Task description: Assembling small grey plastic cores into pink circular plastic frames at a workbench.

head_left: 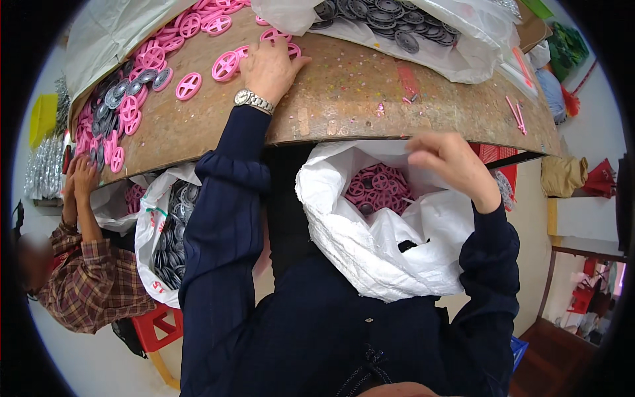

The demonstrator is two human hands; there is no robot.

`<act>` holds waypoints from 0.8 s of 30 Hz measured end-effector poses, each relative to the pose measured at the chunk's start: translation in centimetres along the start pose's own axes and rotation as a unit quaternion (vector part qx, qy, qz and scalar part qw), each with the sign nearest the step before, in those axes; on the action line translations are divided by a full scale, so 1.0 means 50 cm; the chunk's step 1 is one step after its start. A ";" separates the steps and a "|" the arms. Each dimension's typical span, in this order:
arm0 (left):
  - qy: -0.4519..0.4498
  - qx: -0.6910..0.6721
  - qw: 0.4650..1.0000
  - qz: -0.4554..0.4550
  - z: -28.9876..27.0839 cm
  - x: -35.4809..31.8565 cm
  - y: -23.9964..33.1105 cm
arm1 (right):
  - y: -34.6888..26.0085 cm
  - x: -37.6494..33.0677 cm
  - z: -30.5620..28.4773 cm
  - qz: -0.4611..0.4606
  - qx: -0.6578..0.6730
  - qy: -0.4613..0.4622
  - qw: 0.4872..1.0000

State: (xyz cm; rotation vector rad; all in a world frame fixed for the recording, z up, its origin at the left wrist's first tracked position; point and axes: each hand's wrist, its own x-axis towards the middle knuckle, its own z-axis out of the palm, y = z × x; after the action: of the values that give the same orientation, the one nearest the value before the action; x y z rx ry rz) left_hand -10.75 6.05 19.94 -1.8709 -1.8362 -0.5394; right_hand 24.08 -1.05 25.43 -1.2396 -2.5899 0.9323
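Note:
My left hand (270,66), with a metal-band watch at the wrist, lies over a few pink spoked plastic wheels (225,65) on the table. Its fingertips touch the wheels and its thumb sticks out to the side; no wheel is lifted. Over my lap, a white woven sack (350,255) gapes with many pink wheels (378,190) inside. Above the sack's right side hovers my right hand (446,162), fingers loosely bent and apart, slightly blurred, with nothing visible in them. A single pink wheel (188,87) lies left of my left hand.
The worn brown table (344,99) holds a pile of pink and grey wheels (126,99) at left. A white bag of dark grey wheels (397,26) lies at the back. To my left, a co-worker in a plaid shirt (99,284) sits near another sack of grey wheels (173,238).

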 end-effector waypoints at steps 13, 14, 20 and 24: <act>-0.025 -0.529 0.830 -0.174 -0.102 -0.060 0.035 | 0.135 0.284 -0.063 -0.016 -0.139 0.403 0.904; -0.077 -0.655 0.722 -0.209 -0.116 -0.070 0.050 | 0.151 0.304 -0.070 -0.015 -0.141 0.406 0.903; -0.165 -0.856 0.427 -0.241 -0.134 -0.138 0.082 | 0.131 0.359 -0.070 0.130 -0.280 0.288 0.907; -0.169 -0.893 0.330 -0.256 -0.128 -0.148 0.094 | 0.124 0.345 -0.066 0.118 -0.283 0.303 0.902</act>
State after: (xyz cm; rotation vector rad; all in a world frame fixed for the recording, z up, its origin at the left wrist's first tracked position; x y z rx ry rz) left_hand -6.04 -3.70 20.66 -1.8997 -1.6754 -3.9312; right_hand 18.08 16.24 21.95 -1.6603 -2.2610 -0.2305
